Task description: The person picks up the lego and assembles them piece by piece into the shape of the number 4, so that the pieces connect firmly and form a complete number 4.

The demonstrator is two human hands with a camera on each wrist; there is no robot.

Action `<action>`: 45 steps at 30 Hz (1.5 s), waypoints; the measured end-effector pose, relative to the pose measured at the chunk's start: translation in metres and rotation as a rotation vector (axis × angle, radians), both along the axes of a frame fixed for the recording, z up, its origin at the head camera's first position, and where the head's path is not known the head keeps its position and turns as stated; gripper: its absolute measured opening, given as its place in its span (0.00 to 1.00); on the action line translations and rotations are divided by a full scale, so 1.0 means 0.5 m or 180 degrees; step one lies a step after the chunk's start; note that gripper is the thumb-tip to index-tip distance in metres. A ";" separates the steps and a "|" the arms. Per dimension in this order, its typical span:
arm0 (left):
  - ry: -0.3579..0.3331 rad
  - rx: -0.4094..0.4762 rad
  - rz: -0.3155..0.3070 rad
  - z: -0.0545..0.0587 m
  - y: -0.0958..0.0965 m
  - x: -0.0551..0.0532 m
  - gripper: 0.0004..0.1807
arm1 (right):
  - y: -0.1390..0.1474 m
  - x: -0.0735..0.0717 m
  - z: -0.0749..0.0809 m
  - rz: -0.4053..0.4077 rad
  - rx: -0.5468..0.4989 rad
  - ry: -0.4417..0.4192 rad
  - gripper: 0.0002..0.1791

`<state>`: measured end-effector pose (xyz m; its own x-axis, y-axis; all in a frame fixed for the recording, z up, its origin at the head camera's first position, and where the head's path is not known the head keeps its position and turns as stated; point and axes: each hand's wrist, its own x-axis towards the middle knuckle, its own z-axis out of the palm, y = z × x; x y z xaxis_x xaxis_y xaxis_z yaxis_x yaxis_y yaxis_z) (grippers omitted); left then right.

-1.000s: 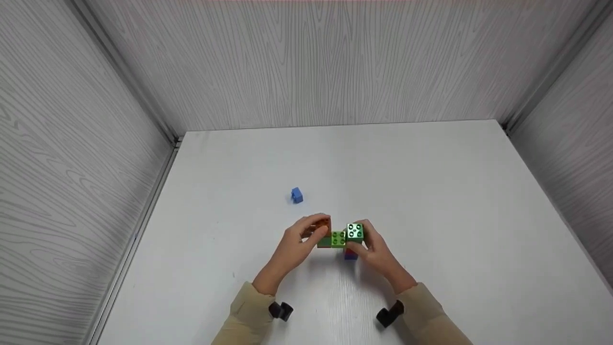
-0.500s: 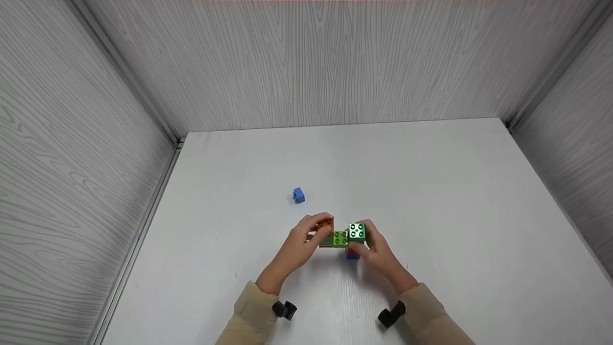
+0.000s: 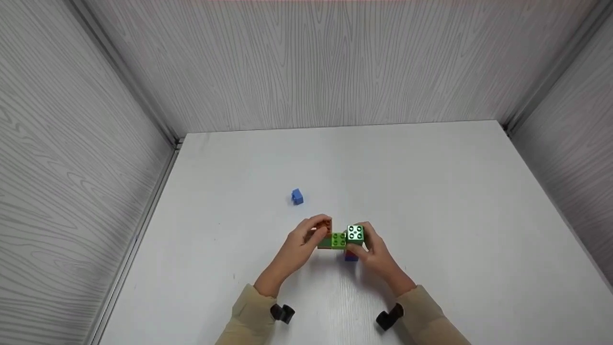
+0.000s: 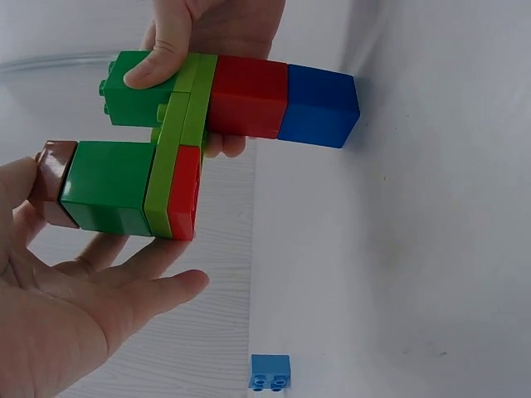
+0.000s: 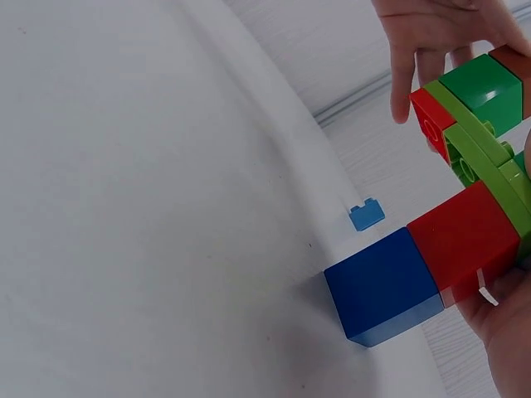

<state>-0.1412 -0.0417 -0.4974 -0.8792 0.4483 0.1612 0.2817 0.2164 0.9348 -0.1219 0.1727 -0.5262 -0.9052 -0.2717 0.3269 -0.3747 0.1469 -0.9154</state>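
Note:
Both hands are on one joined build of toy building bricks. Its column has a blue brick [image 4: 319, 106] at the bottom and a red brick [image 4: 249, 97] above it. Lime-green pieces [image 3: 338, 240] bridge across to the left, with a small red piece [image 4: 184, 192] beneath their far end. My right hand [image 3: 377, 251] grips the column side, its thumb on a green brick [image 3: 355, 234]. On the left end, another green brick [image 4: 109, 188] carries a brown brick [image 4: 56, 182], which my left hand [image 3: 294, 245] pinches. Whether the blue brick touches the table is hard to tell.
A loose blue brick [image 3: 297, 196] lies on the white table [image 3: 407, 182], beyond the left hand. Grey wood-grain panels [image 3: 325, 62] enclose the table at the back and both sides. Black straps [image 3: 282, 313] sit at the sleeve cuffs.

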 end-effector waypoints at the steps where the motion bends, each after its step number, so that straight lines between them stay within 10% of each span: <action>1: -0.0002 0.0010 -0.0002 0.000 0.000 0.000 0.19 | 0.000 0.000 0.000 0.0003 0.0003 0.0004 0.18; 11: 0.0208 -0.0379 0.0145 0.007 0.009 0.000 0.22 | 0.001 0.004 0.004 -0.0078 0.0048 0.0020 0.18; 45: -0.0065 0.0103 0.0271 -0.007 0.011 0.009 0.21 | 0.001 0.002 0.003 -0.0093 0.0094 0.0030 0.19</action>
